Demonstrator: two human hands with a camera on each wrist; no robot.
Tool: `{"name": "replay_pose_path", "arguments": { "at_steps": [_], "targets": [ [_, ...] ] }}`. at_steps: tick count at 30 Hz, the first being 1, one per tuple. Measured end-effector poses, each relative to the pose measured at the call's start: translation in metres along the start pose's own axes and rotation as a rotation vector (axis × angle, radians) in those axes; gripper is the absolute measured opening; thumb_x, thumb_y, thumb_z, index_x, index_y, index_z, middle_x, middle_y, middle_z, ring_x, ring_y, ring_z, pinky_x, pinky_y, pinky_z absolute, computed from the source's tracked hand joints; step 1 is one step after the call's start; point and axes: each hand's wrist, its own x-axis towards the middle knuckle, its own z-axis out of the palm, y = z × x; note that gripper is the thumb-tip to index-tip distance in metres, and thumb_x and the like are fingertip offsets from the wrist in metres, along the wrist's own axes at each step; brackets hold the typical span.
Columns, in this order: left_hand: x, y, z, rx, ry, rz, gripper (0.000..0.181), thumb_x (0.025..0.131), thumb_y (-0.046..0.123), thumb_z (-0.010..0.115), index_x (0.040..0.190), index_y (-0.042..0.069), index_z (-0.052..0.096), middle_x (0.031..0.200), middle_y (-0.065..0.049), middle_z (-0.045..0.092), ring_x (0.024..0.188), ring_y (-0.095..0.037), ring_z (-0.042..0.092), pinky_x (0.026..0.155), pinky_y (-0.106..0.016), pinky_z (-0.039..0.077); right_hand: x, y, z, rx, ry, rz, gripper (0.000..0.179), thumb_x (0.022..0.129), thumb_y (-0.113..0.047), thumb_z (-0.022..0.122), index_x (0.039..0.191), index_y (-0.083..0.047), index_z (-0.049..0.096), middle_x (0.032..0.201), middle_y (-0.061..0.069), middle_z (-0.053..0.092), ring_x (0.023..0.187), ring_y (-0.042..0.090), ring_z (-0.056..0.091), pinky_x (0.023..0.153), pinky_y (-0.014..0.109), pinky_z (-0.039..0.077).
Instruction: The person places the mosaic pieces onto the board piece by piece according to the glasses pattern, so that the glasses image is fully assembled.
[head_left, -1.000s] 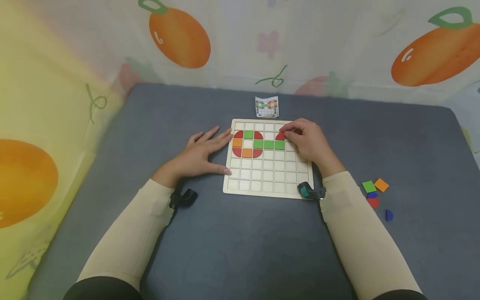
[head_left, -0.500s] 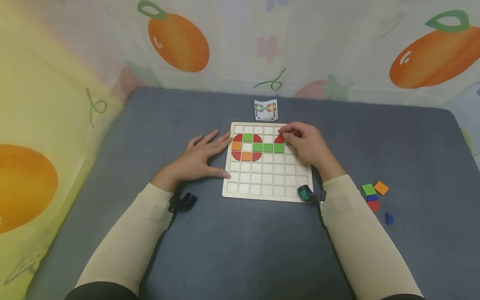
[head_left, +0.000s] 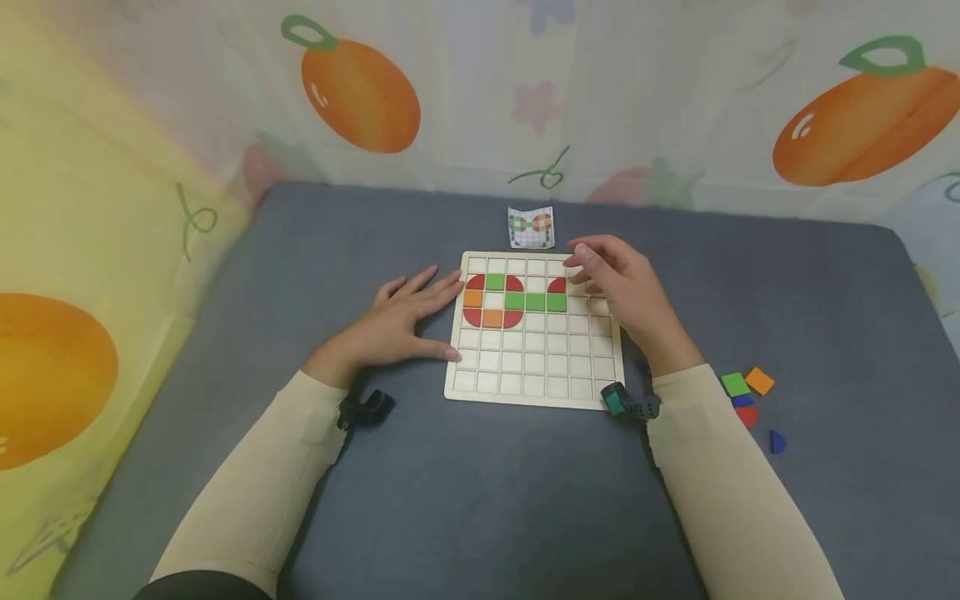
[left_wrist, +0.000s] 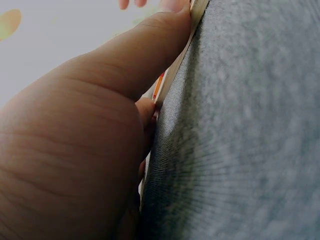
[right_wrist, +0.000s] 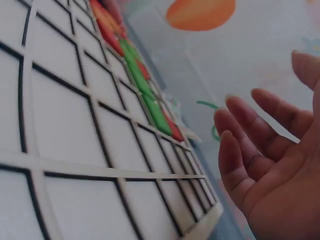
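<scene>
A pale wooden grid board (head_left: 534, 367) lies on the table, with red, green and orange pieces set in its upper cells. Along its left edge rests my left hand (head_left: 401, 321), fingers spread and straight, thumb and fingertips at the rim. In the left wrist view, the thumb (left_wrist: 150, 45) lies against the board's side. Above the board's upper right part hovers my right hand (head_left: 618, 283), fingers loosely bent and holding nothing. A red quarter-round piece (head_left: 557, 286) sits in a cell just left of it, above a green square (head_left: 557, 302). The right wrist view shows those fingers (right_wrist: 240, 130) apart from the board.
A small pattern card (head_left: 531, 228) lies behind the board. To the right of my right forearm are loose pieces: a green square (head_left: 735, 384), an orange square (head_left: 760, 381), a red piece (head_left: 747, 417) and a blue half-round (head_left: 777, 442). A printed curtain hangs behind the table.
My right hand has let go of the red quarter-round piece and lifted slightly to the right, its fingers loosening. The left hand stays at the board's edge.
</scene>
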Motion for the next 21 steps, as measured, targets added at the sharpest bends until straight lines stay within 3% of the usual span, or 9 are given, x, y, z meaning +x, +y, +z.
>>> {"name": "replay_pose_path", "arguments": {
  "at_steps": [4, 12, 17, 21],
  "targets": [
    [-0.001, 0.001, -0.001, 0.005, -0.008, -0.001, 0.112, 0.089, 0.068, 0.083, 0.176, 0.027, 0.025, 0.180, 0.011, 0.016, 0.166, -0.023, -0.002, 0.124, -0.061, -0.002, -0.008, -0.009, -0.009, 0.110, 0.006, -0.014, 0.056, 0.116, -0.042, 0.054, 0.149, 0.004, 0.057, 0.129, 0.019, 0.068, 0.112, 0.034, 0.067, 0.097, 0.042, 0.049],
    [-0.003, 0.002, -0.001, -0.004, -0.003, -0.012, 0.112, 0.089, 0.066, 0.083, 0.175, 0.026, 0.025, 0.180, 0.011, 0.017, 0.166, -0.023, -0.002, 0.124, -0.061, -0.002, -0.025, -0.021, -0.035, 0.391, 0.000, -0.157, 0.063, 0.116, -0.054, 0.046, 0.147, 0.000, 0.060, 0.126, 0.019, 0.069, 0.110, 0.033, 0.065, 0.095, 0.037, 0.049],
    [-0.003, 0.002, -0.001, -0.004, -0.009, -0.021, 0.112, 0.089, 0.068, 0.083, 0.175, 0.028, 0.025, 0.179, 0.013, 0.016, 0.166, -0.022, -0.002, 0.124, -0.061, -0.002, -0.039, -0.020, -0.056, 0.440, -0.041, -0.200, 0.070, 0.114, -0.059, 0.043, 0.148, -0.001, 0.061, 0.128, 0.021, 0.068, 0.114, 0.035, 0.065, 0.101, 0.041, 0.046],
    [-0.003, 0.002, -0.001, -0.011, -0.011, -0.018, 0.111, 0.089, 0.067, 0.083, 0.176, 0.028, 0.024, 0.179, 0.013, 0.016, 0.166, -0.022, -0.002, 0.124, -0.060, -0.002, -0.052, -0.017, -0.078, 0.471, -0.128, -0.251, 0.072, 0.117, -0.056, 0.038, 0.154, 0.003, 0.055, 0.134, 0.022, 0.067, 0.121, 0.036, 0.062, 0.106, 0.044, 0.042]
  ]
}}
